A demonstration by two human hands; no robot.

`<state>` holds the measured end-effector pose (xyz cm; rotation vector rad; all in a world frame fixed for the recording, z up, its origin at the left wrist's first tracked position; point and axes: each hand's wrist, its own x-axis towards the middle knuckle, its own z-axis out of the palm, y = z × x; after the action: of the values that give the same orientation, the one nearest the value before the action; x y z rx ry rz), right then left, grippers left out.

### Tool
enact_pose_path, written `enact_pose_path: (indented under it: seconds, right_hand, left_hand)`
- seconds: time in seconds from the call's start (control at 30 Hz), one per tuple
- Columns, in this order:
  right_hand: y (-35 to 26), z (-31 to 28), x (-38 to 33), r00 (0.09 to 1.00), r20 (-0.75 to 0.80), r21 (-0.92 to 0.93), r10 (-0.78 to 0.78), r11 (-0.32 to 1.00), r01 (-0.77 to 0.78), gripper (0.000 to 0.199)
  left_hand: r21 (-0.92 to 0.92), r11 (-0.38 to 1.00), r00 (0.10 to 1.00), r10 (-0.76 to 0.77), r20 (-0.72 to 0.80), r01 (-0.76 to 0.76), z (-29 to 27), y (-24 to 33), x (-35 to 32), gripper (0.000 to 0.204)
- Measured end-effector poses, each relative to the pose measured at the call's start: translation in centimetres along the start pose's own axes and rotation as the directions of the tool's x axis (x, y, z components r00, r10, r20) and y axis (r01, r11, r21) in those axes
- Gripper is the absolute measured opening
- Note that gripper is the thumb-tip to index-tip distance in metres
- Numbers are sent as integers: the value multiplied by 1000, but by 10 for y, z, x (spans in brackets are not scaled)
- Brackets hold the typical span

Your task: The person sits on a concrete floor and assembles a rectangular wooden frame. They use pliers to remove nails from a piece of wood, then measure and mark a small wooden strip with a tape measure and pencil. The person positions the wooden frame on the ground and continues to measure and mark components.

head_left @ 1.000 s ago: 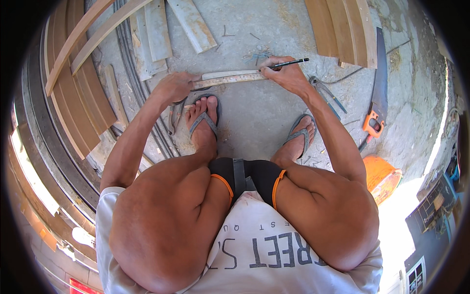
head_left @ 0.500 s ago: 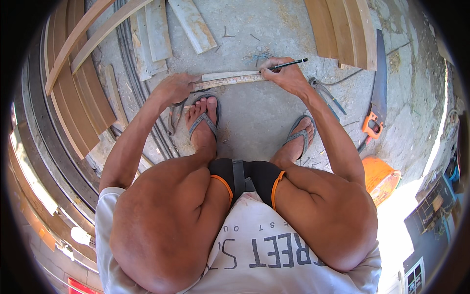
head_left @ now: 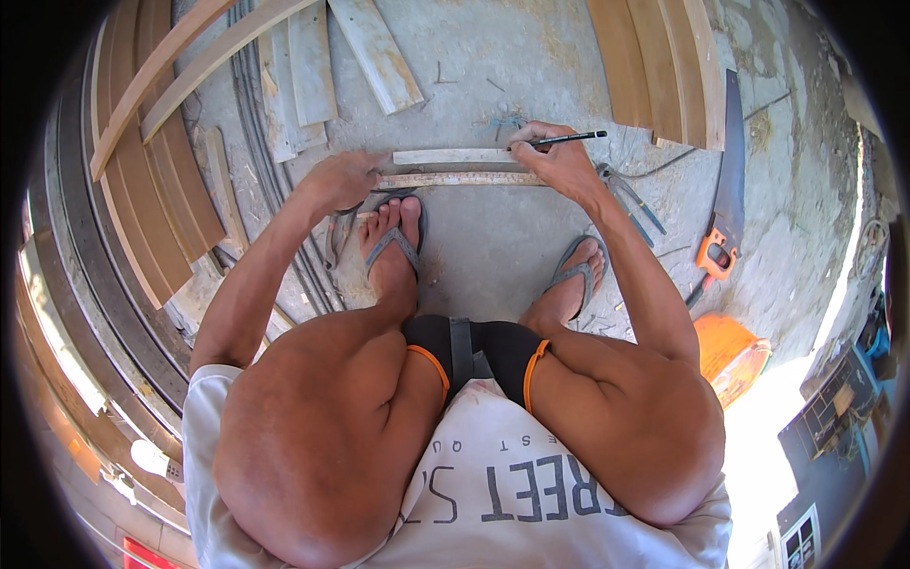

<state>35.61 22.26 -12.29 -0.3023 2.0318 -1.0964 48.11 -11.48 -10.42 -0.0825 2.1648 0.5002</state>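
Observation:
A pale thin strip [head_left: 450, 156] spans the space between my two hands, just above the floor in front of my feet. Nearer to me and roughly parallel runs a worn measuring tape [head_left: 460, 180] with reddish marks, apart from the strip in the middle. My left hand [head_left: 339, 180] is closed at their left ends; a dark rounded piece shows under it, mostly hidden. With fingers closed, my right hand [head_left: 555, 159] grips a dark pencil [head_left: 573, 139] that points right, and also meets the right ends of strip and tape.
Pliers [head_left: 633, 201] lie right of my right hand, beyond them a handsaw [head_left: 728, 190] with an orange handle. An orange bucket [head_left: 730, 356] stands by my right knee. Curved brown boards [head_left: 156, 190] lie left, more boards [head_left: 659, 66] far right. Dark rods [head_left: 261, 123] run beside my left arm.
The measuring tape has come toward me, widening its gap from the pale strip. My right hand has shifted slightly right along with the pencil. The whole view has tilted a little.

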Motion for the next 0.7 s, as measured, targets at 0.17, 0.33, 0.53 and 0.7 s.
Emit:
enact_pose_path:
  seconds: [0.17,0.33,0.53,0.7]
  right_hand:
    - [13,7,-5,996,-63,73,-56,995,60,29]
    - [5,10,-8,999,35,-34,-5,999,6,31]
    - [1,6,-6,999,53,-73,13,997,-9,31]
    - [5,7,-4,998,56,-11,-26,1000,26,30]
  left_hand:
    - [-5,1000,998,19,-58,-20,-4,5,-12,57]
    - [-26,999,1000,-23,11,23,3,-1,-14,58]
    - [-39,999,1000,-7,-1,7,7,-4,-11,58]
    - [-14,1000,1000,-14,23,14,-3,4,-13,57]
